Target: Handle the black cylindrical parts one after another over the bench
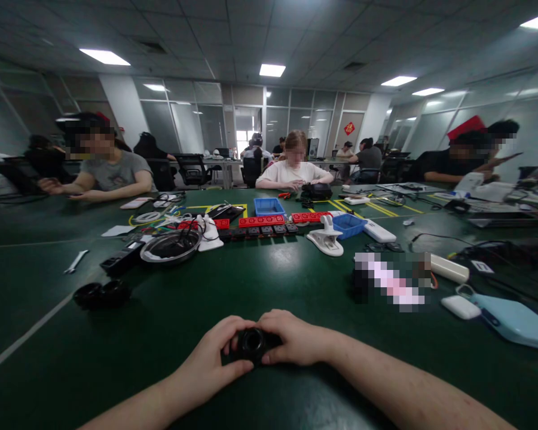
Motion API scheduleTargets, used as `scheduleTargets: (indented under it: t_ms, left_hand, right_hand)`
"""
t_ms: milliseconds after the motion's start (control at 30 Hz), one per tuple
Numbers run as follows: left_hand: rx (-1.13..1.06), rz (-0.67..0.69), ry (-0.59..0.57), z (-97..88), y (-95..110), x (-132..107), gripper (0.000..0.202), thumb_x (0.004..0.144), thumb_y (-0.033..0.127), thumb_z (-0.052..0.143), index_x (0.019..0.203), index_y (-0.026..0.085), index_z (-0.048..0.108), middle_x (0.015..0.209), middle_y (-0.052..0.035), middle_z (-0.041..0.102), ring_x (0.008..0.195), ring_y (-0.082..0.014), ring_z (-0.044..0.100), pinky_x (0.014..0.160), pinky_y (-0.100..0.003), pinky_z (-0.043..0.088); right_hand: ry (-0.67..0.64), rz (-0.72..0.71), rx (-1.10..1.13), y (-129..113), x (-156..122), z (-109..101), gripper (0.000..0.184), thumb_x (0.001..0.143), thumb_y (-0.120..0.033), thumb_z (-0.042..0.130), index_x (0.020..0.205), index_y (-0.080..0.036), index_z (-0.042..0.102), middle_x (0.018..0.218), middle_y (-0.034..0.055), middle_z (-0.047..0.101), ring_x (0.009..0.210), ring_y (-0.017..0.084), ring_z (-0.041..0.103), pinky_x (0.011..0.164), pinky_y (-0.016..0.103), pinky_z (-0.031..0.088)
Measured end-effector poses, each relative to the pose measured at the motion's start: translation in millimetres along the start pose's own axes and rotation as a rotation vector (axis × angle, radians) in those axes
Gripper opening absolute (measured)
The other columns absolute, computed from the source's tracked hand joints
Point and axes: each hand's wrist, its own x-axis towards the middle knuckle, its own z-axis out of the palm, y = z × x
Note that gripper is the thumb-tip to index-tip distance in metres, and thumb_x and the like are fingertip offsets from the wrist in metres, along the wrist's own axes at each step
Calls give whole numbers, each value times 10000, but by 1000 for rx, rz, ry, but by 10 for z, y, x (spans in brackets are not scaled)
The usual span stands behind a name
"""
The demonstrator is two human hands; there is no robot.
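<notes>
Near the front edge of the green table, my left hand (219, 352) and my right hand (291, 337) close around a small black part with a round ring-shaped opening (253, 340). Its exact kind cannot be made out. The left fingers and thumb grip its left side, while the right thumb and fingers press on the right. The ring faces up towards me, and my fingers hide much of the body. Off to the left on the table rests a pair of black round cup-like pieces (102, 294), apart from both hands.
Farther off lie a wrench (77, 261), a metal bowl with black cable (170, 246), red and black socket strips (269, 230), blue trays (269, 206) and a white clip stand (326, 239). A light-blue case (515, 319) is at right. A person (295, 161) sits opposite.
</notes>
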Motion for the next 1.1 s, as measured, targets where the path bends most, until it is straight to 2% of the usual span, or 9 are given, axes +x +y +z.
scheduleTargets:
  t_ms: [133, 233, 400, 533, 633, 700, 833, 967, 1100]
  left_hand:
    - [-30, 20, -8, -4, -10, -5, 382, 735, 239, 603, 1109, 231, 529, 974, -26, 523, 723, -161, 475, 633, -258, 385]
    - [-27, -22, -13, 1, 13, -2, 352, 719, 222, 620, 1065, 236, 557, 964, -17, 530, 734, -163, 478, 628, -250, 376]
    - [13, -80, 32, 53, 54, 6, 327, 648, 168, 666, 962, 209, 585, 839, 8, 517, 711, -159, 476, 619, -241, 370]
    - [24, -129, 73, 83, 84, 6, 299, 637, 144, 659, 920, 200, 580, 810, 13, 508, 690, -158, 473, 609, -244, 377]
    - [15, -154, 110, 82, 88, 10, 286, 642, 128, 644, 911, 195, 575, 794, 15, 501, 670, -155, 464, 598, -247, 384]
    - [2, -143, 117, 74, 75, 13, 285, 644, 130, 641, 913, 194, 573, 793, 16, 501, 669, -155, 465, 596, -246, 388]
    - [-49, -67, 61, 44, 24, 12, 344, 660, 153, 650, 989, 214, 571, 856, 10, 528, 706, -155, 481, 618, -244, 389]
    - [-89, -4, -5, 12, -4, 0, 417, 673, 147, 651, 1069, 244, 560, 991, -3, 543, 791, -168, 506, 657, -249, 389]
    - [-81, 12, -14, -2, 17, -6, 419, 669, 144, 659, 1066, 246, 572, 985, -4, 547, 811, -174, 507, 667, -249, 391]
  right_hand:
    - [2, 27, 6, 5, 9, 6, 375, 673, -296, 713, 1000, -161, 586, 906, 36, 591, 852, 191, 524, 779, 307, 390]
    - [8, 62, 29, 6, 16, 4, 367, 655, -314, 725, 957, -158, 587, 865, 25, 587, 824, 185, 525, 743, 291, 395]
    - [36, 160, 37, -19, 30, 33, 411, 570, -391, 764, 855, -169, 569, 804, -4, 559, 757, 164, 509, 648, 245, 377]
    - [140, 238, -53, -75, 61, 141, 486, 507, -549, 741, 730, -169, 534, 708, -14, 532, 663, 155, 485, 562, 235, 339]
    - [218, 287, -148, -133, 83, 228, 534, 485, -623, 708, 693, -168, 523, 687, 0, 528, 657, 175, 486, 583, 268, 355]
    - [240, 298, -163, -165, 83, 257, 548, 498, -627, 699, 746, -165, 540, 733, 17, 548, 690, 192, 500, 621, 294, 376]
    - [209, 194, -84, -162, 40, 205, 563, 553, -554, 714, 936, -171, 559, 908, 47, 557, 822, 218, 508, 722, 332, 397]
    - [80, 61, 55, -64, -2, 77, 464, 616, -414, 731, 994, -188, 586, 965, 34, 545, 903, 208, 493, 806, 331, 387]
    - [9, -12, 145, 10, -4, -2, 433, 647, -312, 724, 1046, -197, 601, 992, 31, 562, 939, 204, 493, 843, 326, 378]
